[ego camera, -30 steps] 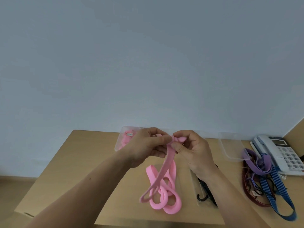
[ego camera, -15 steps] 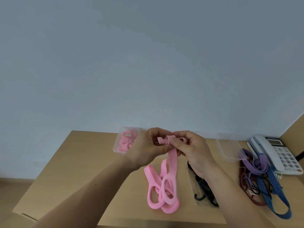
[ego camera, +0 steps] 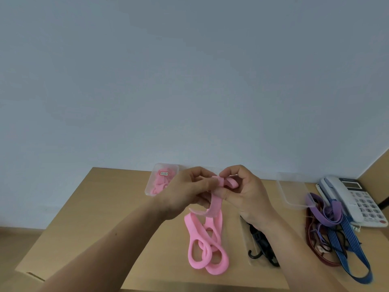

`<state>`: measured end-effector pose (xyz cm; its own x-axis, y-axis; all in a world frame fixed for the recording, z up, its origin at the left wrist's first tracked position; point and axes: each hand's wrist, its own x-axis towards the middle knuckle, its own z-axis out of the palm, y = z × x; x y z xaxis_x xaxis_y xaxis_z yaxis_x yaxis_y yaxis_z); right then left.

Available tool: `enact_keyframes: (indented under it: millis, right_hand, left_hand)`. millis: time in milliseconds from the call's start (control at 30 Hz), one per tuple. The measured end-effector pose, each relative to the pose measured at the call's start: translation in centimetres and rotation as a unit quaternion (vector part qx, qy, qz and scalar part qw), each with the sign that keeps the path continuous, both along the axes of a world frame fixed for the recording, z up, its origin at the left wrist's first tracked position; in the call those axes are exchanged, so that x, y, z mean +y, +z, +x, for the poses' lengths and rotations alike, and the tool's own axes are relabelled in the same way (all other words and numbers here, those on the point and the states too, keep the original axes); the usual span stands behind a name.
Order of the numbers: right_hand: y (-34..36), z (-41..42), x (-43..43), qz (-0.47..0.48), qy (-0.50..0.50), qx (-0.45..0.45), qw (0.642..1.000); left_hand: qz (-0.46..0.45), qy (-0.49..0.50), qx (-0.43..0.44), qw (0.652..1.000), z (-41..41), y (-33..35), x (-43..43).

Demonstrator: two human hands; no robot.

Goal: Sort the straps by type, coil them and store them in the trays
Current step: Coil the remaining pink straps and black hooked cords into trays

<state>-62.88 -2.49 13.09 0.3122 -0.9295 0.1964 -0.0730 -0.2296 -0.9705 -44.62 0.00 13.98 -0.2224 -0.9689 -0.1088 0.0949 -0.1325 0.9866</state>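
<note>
The small coil started at the end of the pink strap (ego camera: 215, 204) could have sprung open if either pinch slackened, since the loose loops hanging down to the worktop (ego camera: 105, 207) seemed likely to tug on it. The left hand (ego camera: 185, 192) and right hand (ego camera: 246, 194) both had fingers (ego camera: 226, 193) clenched on that coil, just in front of the tray (ego camera: 149, 187) of pink straps.

Both hands, left (ego camera: 185, 192) and right (ego camera: 246, 192), wind more of the pink strap (ego camera: 216, 204) into a small coil, shortening its hanging length.
</note>
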Motion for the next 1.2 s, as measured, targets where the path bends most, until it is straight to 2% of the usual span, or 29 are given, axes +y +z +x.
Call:
enact_keyframes:
  millis: [167,300,500,633,733,900,1033,1200]
  right_hand:
    - [-0.1,-0.2,-0.1,0.044,0.016,-0.057,0.997]
    - [0.1,0.0,-0.1,0.070,0.013,-0.067,0.995]
    - [-0.4,0.5,-0.3,0.121,0.012,-0.045,0.992]
    - [-0.5,0.2,-0.7,0.091,-0.007,-0.008,0.996]
    - [-0.2,0.2,-0.8,0.078,-0.021,-0.014,0.997]
    - [-0.2,0.0,-0.7,0.072,-0.011,-0.027,0.997]
    - [-0.6,-0.1,-0.7,0.071,0.012,-0.037,0.997]
    - [-0.9,-0.2,-1.0,0.092,0.021,-0.057,0.994]
  left_hand:
    - [-0.048,0.017,0.020,0.998,0.1,-0.1,0.1]
    - [-0.066,0.018,0.037,0.997,0.4,-0.4,0.0]
    - [-0.091,0.017,-0.022,0.995,0.5,-0.9,-0.2]
    - [-0.079,0.038,-0.073,0.993,0.5,-1.2,-0.5]
    - [-0.047,0.041,-0.089,0.994,0.3,-1.1,-0.7]
    - [-0.005,-0.019,-0.049,0.999,0.6,-1.0,-0.9]
    - [0.031,-0.015,-0.002,0.999,0.7,-0.6,-1.3]
    - [-0.027,0.017,0.001,0.999,0.4,-0.9,-1.6]
